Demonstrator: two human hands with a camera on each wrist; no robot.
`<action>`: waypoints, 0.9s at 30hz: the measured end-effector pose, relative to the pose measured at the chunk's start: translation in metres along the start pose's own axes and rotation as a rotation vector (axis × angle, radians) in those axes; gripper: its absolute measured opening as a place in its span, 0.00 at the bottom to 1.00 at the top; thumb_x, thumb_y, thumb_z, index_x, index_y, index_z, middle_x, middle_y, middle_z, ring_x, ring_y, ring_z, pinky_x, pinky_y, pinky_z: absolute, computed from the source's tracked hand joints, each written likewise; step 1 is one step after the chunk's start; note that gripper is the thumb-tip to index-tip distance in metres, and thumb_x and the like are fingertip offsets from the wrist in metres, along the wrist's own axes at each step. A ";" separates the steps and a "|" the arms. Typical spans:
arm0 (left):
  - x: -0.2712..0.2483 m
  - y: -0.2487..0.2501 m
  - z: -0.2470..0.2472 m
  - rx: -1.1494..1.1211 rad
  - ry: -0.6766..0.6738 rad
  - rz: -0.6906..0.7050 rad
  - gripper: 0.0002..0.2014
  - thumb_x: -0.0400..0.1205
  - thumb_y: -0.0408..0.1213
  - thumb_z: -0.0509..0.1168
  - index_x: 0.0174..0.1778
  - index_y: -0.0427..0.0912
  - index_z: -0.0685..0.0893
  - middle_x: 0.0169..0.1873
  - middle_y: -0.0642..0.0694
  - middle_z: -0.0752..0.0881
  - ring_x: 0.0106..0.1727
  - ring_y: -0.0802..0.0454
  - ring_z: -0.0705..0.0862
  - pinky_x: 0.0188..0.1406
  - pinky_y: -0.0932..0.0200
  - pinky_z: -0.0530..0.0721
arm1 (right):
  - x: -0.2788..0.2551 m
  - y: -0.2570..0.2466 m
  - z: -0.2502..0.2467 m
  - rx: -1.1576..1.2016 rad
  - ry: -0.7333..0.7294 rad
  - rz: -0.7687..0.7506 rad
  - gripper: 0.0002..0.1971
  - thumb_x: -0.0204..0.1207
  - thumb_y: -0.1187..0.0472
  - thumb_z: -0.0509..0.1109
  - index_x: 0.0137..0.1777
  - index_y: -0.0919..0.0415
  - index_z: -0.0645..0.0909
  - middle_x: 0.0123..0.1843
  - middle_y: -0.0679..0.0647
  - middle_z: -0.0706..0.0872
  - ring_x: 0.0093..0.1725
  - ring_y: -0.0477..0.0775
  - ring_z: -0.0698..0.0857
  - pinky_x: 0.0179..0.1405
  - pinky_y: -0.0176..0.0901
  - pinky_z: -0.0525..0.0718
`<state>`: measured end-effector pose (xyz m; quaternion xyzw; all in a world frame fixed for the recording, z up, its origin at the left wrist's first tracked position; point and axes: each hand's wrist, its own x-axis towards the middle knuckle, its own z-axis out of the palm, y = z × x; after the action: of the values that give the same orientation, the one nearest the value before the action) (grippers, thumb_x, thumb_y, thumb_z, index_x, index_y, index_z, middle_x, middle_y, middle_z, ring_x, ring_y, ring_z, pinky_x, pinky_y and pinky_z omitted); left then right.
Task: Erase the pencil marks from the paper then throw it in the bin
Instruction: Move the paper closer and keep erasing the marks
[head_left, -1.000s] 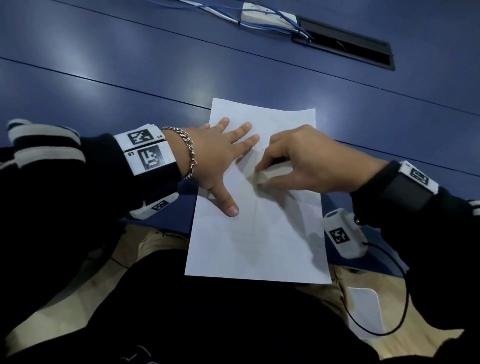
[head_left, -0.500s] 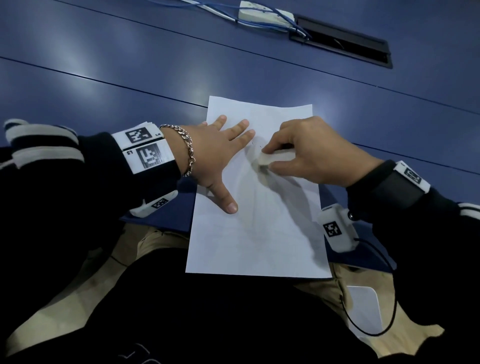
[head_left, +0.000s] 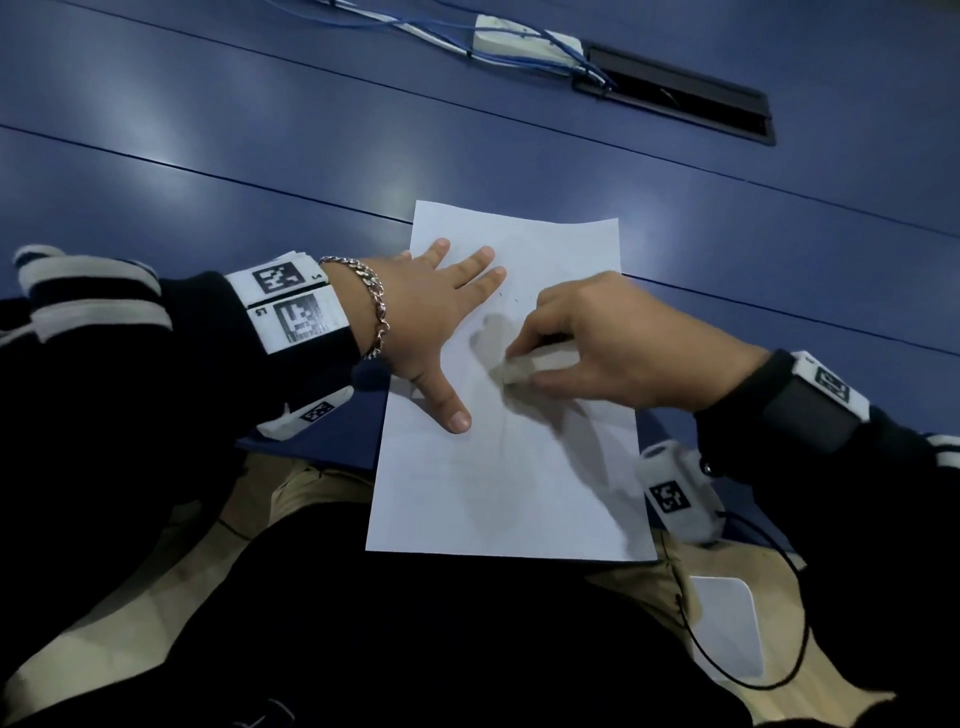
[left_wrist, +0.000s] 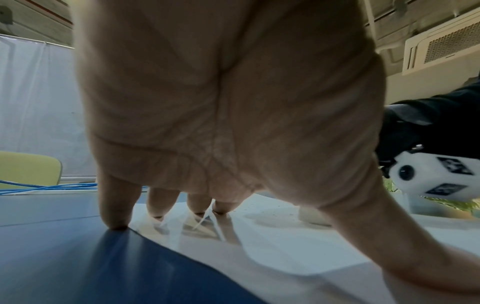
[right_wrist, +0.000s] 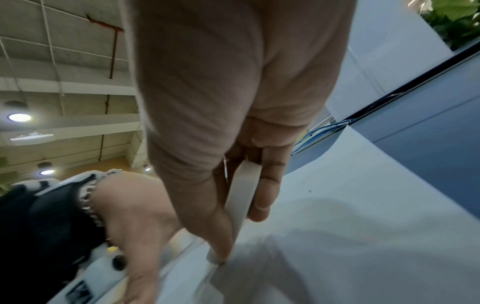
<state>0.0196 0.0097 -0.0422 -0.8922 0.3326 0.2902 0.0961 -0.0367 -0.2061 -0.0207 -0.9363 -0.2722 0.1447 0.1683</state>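
Note:
A white sheet of paper (head_left: 519, 467) lies on the blue table, its near edge hanging over the table's front edge. My left hand (head_left: 441, 312) lies flat with spread fingers on the paper's upper left part and presses it down; in the left wrist view the fingertips (left_wrist: 114, 222) touch table and paper (left_wrist: 285, 257). My right hand (head_left: 597, 343) pinches a white eraser (head_left: 524, 366) between thumb and fingers, its tip on the paper near the middle. In the right wrist view the eraser (right_wrist: 241, 197) stands edge-on against the paper (right_wrist: 363, 236). Faint specks show above the eraser.
The blue table (head_left: 260, 130) stretches away behind the paper. A white power strip with blue cables (head_left: 524, 44) and a black cable slot (head_left: 675, 98) lie at the far side. No bin is in view. A white object (head_left: 727, 623) lies by my lap.
My right hand with the eraser has slid up the paper and back down toward me. The left hand has stayed pressed on the sheet.

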 end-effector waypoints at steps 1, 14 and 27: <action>-0.001 0.001 -0.001 0.007 0.002 0.000 0.82 0.53 0.84 0.72 0.89 0.53 0.26 0.89 0.54 0.26 0.91 0.35 0.34 0.90 0.34 0.52 | 0.005 0.004 -0.003 -0.014 0.024 0.015 0.14 0.72 0.40 0.77 0.53 0.44 0.92 0.43 0.41 0.86 0.44 0.41 0.84 0.48 0.37 0.81; -0.003 0.004 -0.003 0.013 0.002 -0.008 0.81 0.56 0.84 0.73 0.89 0.53 0.26 0.89 0.54 0.26 0.91 0.36 0.34 0.88 0.35 0.52 | 0.020 0.014 -0.010 -0.048 0.102 0.080 0.15 0.70 0.46 0.79 0.56 0.47 0.92 0.44 0.41 0.86 0.46 0.43 0.83 0.49 0.38 0.80; -0.003 -0.002 -0.001 -0.004 0.010 0.006 0.81 0.55 0.86 0.70 0.90 0.52 0.27 0.89 0.54 0.25 0.91 0.37 0.33 0.90 0.35 0.50 | -0.037 0.015 -0.012 -0.036 0.102 0.259 0.14 0.72 0.49 0.79 0.57 0.46 0.90 0.50 0.38 0.91 0.51 0.40 0.86 0.55 0.40 0.86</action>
<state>0.0194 0.0125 -0.0392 -0.8928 0.3352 0.2866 0.0920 -0.0553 -0.2409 -0.0093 -0.9726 -0.1427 0.1125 0.1451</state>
